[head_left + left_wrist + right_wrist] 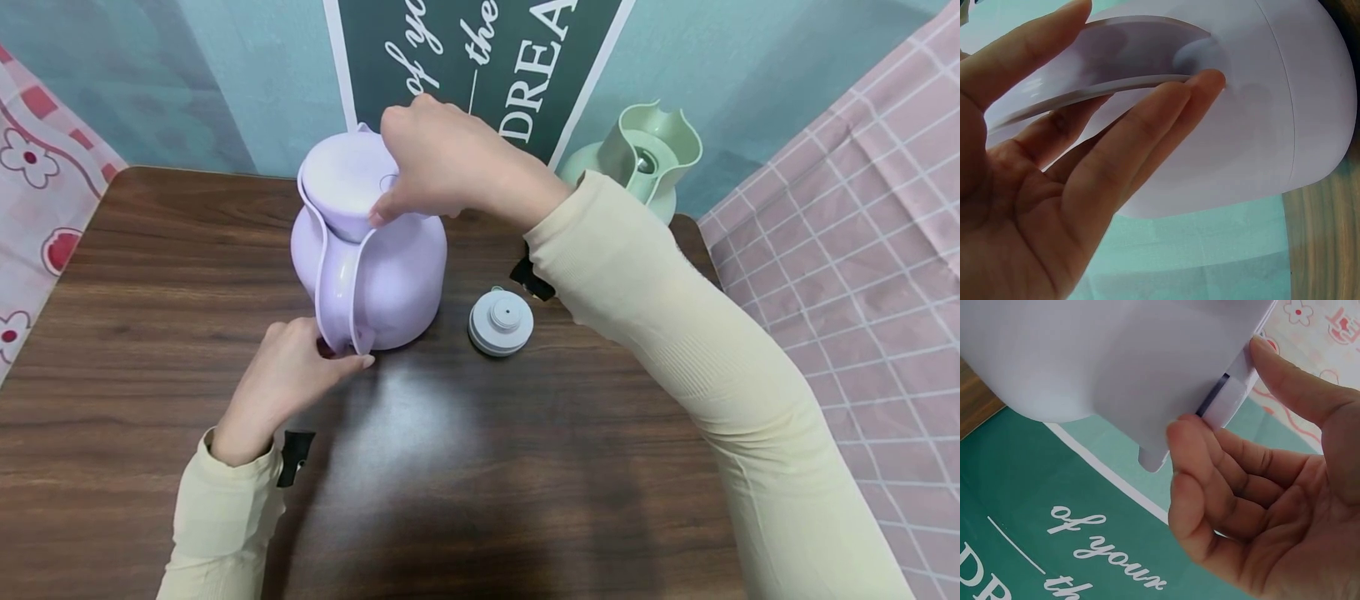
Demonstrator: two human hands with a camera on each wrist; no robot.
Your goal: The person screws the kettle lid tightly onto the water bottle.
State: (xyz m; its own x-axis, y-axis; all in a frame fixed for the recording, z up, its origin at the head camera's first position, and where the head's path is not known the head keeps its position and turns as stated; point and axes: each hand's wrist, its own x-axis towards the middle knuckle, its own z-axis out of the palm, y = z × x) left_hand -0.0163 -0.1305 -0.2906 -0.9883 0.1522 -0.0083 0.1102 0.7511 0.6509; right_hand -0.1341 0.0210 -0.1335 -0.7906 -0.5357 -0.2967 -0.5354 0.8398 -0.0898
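A lavender thermos jug (pixel 405 279) stands upright toward the back left of the wooden table, its handle (pixel 341 292) facing the near side. My left hand (pixel 288 371) holds the lower part of that handle; in the left wrist view its fingers lie along one edge, with the thumb on the opposite side. On top of the jug is a round lavender lid (pixel 347 179). My right hand (pixel 442 158) grips the lid from the right side, thumb at the near edge and curled fingers farther back. The right wrist view shows a dark gap beside the lid (pixel 1229 403) at the fingertips.
A pale grey stopper (pixel 502 325) rests on the table (pixel 480 500), right of the jug. Behind my right forearm stands a green jug (pixel 622 142). A dark green lettered sign (pixel 450 75) backs the table, with patterned cloths (pixel 862 250) at both sides.
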